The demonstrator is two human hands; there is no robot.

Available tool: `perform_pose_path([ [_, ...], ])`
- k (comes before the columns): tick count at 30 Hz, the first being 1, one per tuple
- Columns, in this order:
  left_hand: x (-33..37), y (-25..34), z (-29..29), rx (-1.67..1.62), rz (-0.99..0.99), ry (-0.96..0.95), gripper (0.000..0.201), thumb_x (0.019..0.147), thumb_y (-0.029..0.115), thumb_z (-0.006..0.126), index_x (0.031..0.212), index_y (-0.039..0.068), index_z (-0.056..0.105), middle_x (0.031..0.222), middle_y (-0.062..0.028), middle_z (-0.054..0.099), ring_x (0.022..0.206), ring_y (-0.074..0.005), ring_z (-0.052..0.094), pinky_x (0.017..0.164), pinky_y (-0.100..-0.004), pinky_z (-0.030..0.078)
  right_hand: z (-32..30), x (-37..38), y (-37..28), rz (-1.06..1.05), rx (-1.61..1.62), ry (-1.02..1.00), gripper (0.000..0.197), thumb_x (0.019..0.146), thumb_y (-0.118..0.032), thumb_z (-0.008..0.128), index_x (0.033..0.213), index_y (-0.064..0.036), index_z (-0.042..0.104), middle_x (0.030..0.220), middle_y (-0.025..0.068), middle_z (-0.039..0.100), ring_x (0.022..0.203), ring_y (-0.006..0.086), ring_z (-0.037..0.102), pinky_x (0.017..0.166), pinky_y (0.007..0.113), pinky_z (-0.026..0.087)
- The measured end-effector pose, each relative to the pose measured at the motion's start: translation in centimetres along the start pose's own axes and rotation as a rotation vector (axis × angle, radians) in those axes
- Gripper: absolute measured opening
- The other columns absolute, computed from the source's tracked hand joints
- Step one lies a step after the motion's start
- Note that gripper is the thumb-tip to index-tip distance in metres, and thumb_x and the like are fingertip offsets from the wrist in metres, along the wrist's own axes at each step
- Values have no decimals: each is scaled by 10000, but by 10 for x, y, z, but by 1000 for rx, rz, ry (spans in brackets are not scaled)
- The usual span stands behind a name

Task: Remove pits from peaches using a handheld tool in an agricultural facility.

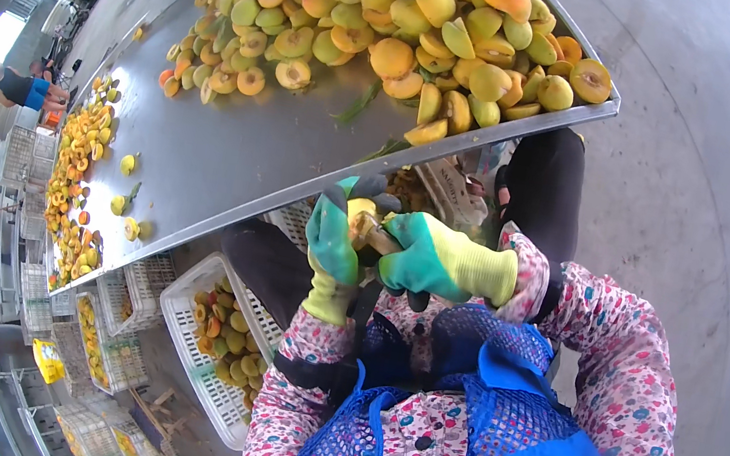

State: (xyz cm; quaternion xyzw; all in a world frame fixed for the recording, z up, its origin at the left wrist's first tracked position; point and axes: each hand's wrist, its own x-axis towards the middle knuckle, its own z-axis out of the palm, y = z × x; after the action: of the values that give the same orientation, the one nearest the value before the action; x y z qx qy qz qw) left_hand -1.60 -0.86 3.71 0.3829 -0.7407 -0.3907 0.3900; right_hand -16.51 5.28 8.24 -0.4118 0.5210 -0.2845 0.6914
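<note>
In front of my chest, just below the near edge of the metal table [233, 148], my two gloved hands meet. My left hand [334, 240] is closed around a yellow apricot piece [360, 214]. Against that fruit, my right hand [437, 258] grips a small tool [380, 238] with a brownish, partly hidden body; its exact kind is hard to make out. Both gloves are green and yellow. A large heap of halved apricots [363, 10] covers the far part of the table, several showing their cut faces.
A white plastic crate [179, 303] holding apricots stands on the floor at my left. More apricot halves [83, 152] lie along the table's left end. Stacked crates [108, 349] line the floor beyond. Fruit scraps [407, 192] show under the table edge. Another person [26, 89] is far left.
</note>
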Motion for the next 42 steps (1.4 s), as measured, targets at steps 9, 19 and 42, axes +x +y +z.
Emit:
perform_pose_path([
  [9,7,5,-2,-74,20,68,420,969,334,418,1076,-45,566,945,-112,632,805,-164,604,738,-267,490,-1,4,-1,-48,231,-87,172,696,-143,612,776,-7,546,621,47,527,457,125,510,394,257,398],
  [19,-6,-20,7,-77,93,103,360,954,236,421,1161,-41,522,1023,-132,620,884,-180,587,775,-290,468,-2,5,5,-126,116,-60,227,658,-162,606,723,44,536,605,76,541,436,154,552,373,284,412],
  [42,-6,-14,4,-549,-394,-254,284,922,194,491,990,-52,614,844,-71,631,712,-120,574,665,-243,475,-4,-4,16,1,-202,0,227,699,-152,598,796,53,576,608,153,599,534,254,615,459,382,463],
])
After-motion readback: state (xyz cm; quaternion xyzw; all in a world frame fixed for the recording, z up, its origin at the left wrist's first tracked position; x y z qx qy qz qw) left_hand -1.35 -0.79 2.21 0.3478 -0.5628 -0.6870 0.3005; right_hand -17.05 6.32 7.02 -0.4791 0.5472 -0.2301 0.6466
